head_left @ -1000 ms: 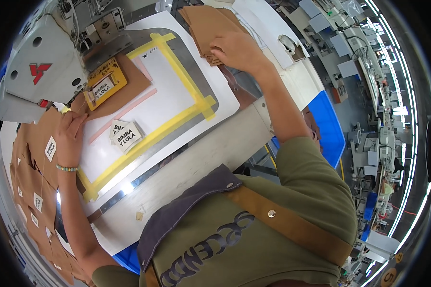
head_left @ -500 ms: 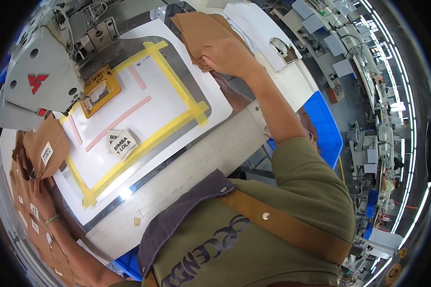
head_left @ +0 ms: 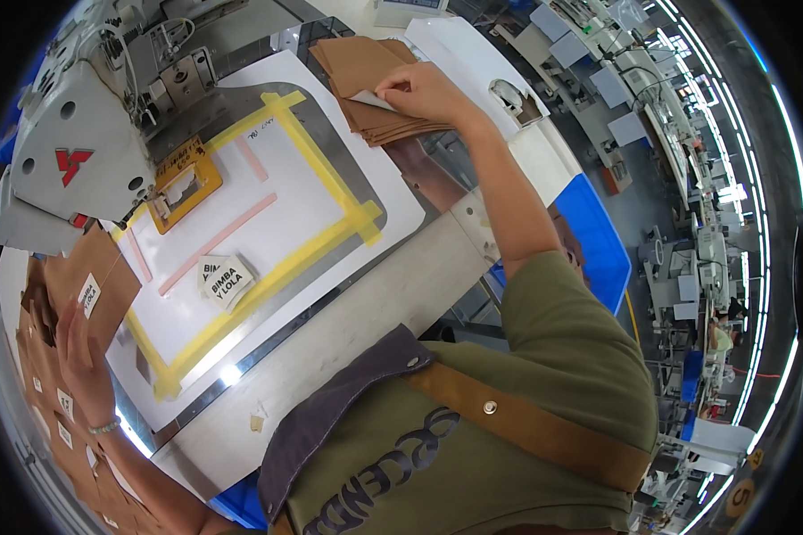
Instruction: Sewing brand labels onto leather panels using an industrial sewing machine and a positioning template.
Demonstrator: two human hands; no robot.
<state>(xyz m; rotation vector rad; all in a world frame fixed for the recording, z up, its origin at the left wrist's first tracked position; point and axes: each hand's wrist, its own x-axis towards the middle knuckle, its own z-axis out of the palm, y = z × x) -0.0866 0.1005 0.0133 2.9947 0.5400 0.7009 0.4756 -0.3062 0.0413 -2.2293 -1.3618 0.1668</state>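
My left hand (head_left: pixel 87 366), fingers loosely extended, rests against brown fabric pieces (head_left: pixel 40 352) piled at the left, beside a larger one bearing a white label (head_left: pixel 89 292). My right hand (head_left: pixel 424 98) pinches the edge of the top piece in a brown stack (head_left: pixel 348 62), where a pale strip shows. A sewing machine head (head_left: pixel 76 143) hangs over the upper left. Under it, a yellow clamp plate (head_left: pixel 187 201) sits on a white template (head_left: pixel 303 241) framed in yellow tape, with pink strips and a small group of loose white labels (head_left: pixel 232 287).
A white board (head_left: pixel 473 62) lies beside the stack. A blue bin (head_left: pixel 611 276) stands beside the pale table edge (head_left: pixel 330 348) at the right. Beyond are other machine tables (head_left: pixel 669 160) and a distant person (head_left: pixel 721 332).
The brown piece that was under the yellow plate has moved left onto the pile along with my left hand. My right hand has lifted the stack's top edge, baring a pale strip.
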